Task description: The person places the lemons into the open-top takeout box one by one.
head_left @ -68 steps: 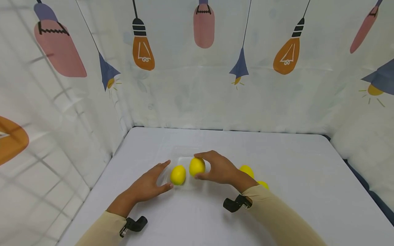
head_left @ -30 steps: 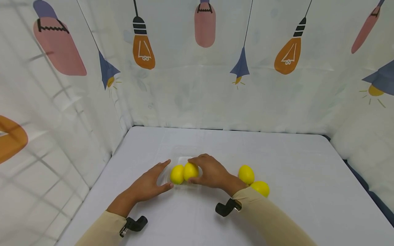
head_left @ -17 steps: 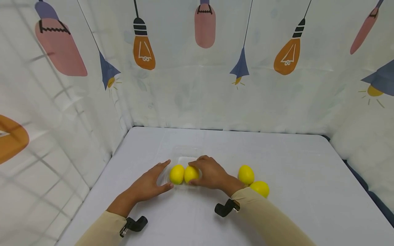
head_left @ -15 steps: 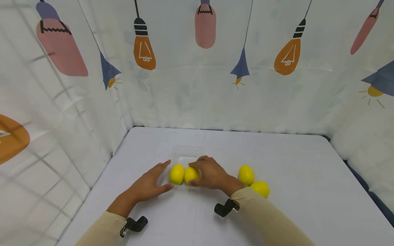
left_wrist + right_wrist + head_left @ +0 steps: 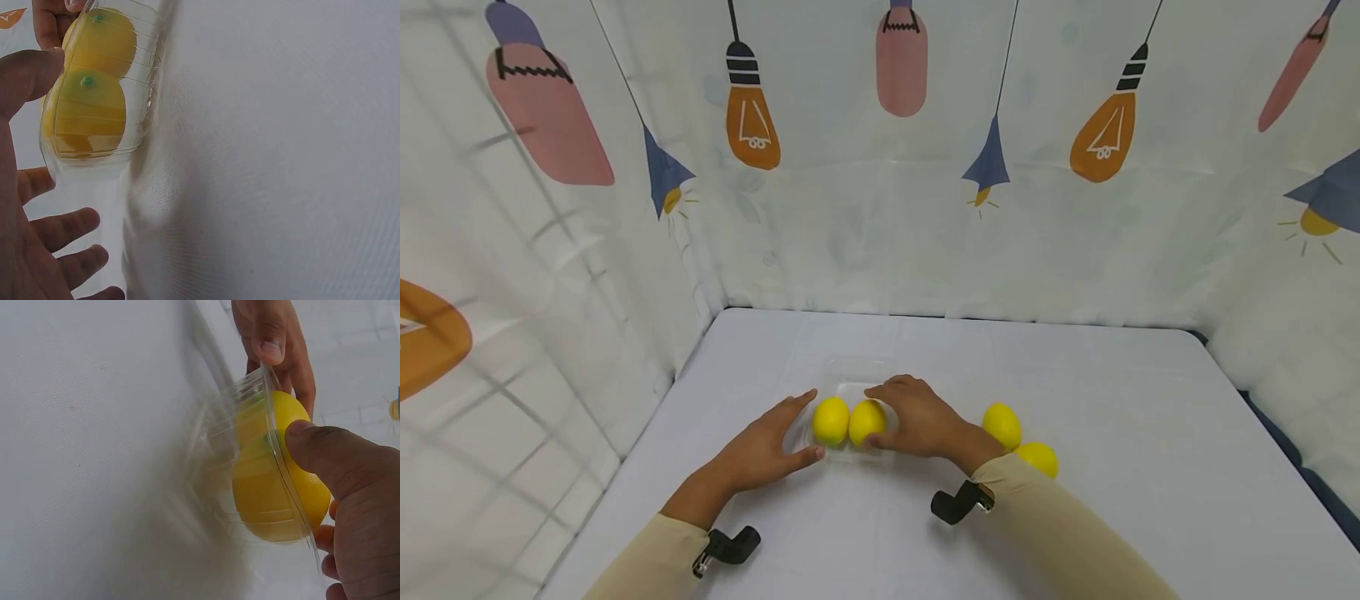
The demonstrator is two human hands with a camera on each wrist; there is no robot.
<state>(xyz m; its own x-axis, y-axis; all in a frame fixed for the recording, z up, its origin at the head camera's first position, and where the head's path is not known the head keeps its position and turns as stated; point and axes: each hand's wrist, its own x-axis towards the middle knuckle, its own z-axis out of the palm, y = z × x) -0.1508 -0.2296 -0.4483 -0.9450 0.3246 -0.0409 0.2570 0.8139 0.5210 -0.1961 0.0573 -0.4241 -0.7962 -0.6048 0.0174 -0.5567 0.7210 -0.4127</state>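
Two yellow lemons stand side by side in the clear plastic container: the left lemon [image 5: 831,421] and the right lemon [image 5: 867,422]. My left hand [image 5: 760,450] spreads its fingers at the container's left end. In the left wrist view its thumb [image 5: 37,72] and index finger overlap the container's rim [image 5: 47,147]. Around the right lemon's far and near sides sits my right hand [image 5: 921,421], fingers loosely parted. The right wrist view shows its thumb [image 5: 331,453] against that lemon [image 5: 275,487], with the other fingers partly hidden behind the container wall.
Two more lemons lie on the white table beside my right forearm, one lemon [image 5: 1002,426] behind the other lemon [image 5: 1037,458]. The container's transparent lid part [image 5: 857,367] extends toward the back. Printed white curtains [image 5: 880,242] border the table's back and sides.
My right hand brought the right lemon leftward and down into the container against the left one. Just now it has eased slightly right and away, uncovering more of that lemon. The left hand stayed put.
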